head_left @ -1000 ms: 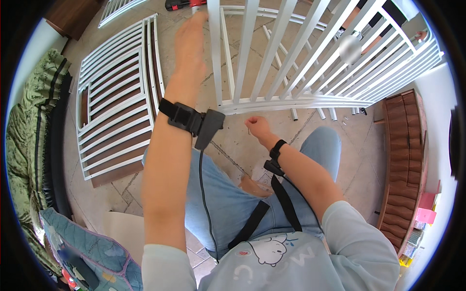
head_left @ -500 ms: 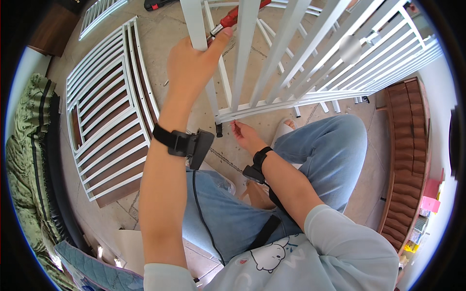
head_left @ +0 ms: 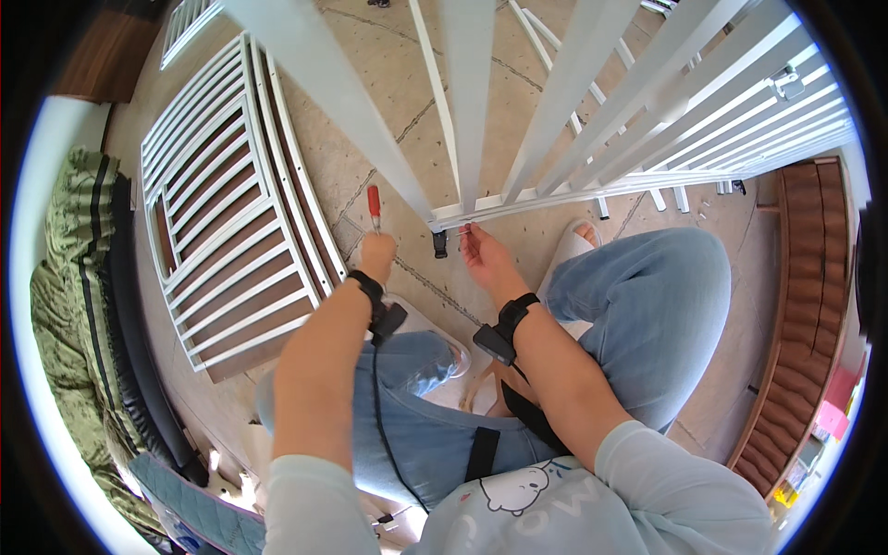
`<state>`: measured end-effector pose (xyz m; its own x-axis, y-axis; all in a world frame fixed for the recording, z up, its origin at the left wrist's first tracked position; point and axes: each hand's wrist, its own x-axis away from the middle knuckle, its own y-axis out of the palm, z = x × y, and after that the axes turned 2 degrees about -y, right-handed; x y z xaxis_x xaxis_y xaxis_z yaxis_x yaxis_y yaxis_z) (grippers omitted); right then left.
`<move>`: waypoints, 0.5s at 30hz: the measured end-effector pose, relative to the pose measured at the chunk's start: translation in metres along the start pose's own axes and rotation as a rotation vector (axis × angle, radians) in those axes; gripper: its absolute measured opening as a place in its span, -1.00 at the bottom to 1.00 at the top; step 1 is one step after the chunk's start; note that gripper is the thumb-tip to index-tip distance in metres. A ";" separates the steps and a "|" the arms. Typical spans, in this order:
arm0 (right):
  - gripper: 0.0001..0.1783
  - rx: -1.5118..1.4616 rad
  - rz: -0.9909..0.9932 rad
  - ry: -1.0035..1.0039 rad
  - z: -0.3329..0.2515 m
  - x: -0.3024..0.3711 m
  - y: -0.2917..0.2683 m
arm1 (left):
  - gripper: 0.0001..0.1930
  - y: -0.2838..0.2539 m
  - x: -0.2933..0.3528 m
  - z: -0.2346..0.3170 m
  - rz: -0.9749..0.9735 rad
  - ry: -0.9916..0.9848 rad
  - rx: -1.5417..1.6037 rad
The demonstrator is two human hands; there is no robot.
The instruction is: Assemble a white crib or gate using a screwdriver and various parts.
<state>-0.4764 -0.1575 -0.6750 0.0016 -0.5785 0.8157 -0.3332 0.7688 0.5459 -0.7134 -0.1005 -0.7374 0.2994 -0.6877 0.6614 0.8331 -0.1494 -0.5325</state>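
A white slatted panel (head_left: 555,196) stands upright in front of me, its near bottom corner ending in a black foot (head_left: 440,244). Low down and left of that corner, my left hand (head_left: 377,255) is closed around the metal shaft of a screwdriver (head_left: 374,202), its red handle pointing away from me. My right hand (head_left: 488,262) is at the bottom rail just right of the black foot. Its fingertips pinch a thin, small metal piece that looks like a screw, held against or very near the rail; whether it touches is unclear.
Flat white slatted panels (head_left: 222,231) lie on brown board to the left. White bars (head_left: 435,102) rest on the tiled floor (head_left: 356,102) beyond the upright panel. A brown wooden piece (head_left: 800,305) stands at right, and a green cloth (head_left: 79,305) hangs at far left.
My left hand has come down from the upper part of the panel's post toward me, bringing the screwdriver beside the bottom corner. My right hand stays near the bottom rail.
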 end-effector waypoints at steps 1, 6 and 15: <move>-0.86 -0.001 0.028 0.003 -0.004 0.001 -0.002 | -0.81 0.017 0.006 -0.006 -0.034 -0.087 0.029; -0.88 -0.014 -0.007 0.053 0.010 0.005 0.020 | -0.75 0.010 -0.011 -0.043 -0.183 0.285 -1.038; -0.90 -0.113 -0.058 0.032 0.004 -0.008 -0.005 | -0.58 -0.086 0.159 0.236 -0.298 0.555 0.907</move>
<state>-0.4784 -0.1579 -0.6852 0.0485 -0.6150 0.7870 -0.2235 0.7613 0.6087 -0.6280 -0.0294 -0.4614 -0.0311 -0.9679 0.2493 0.9372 0.0585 0.3437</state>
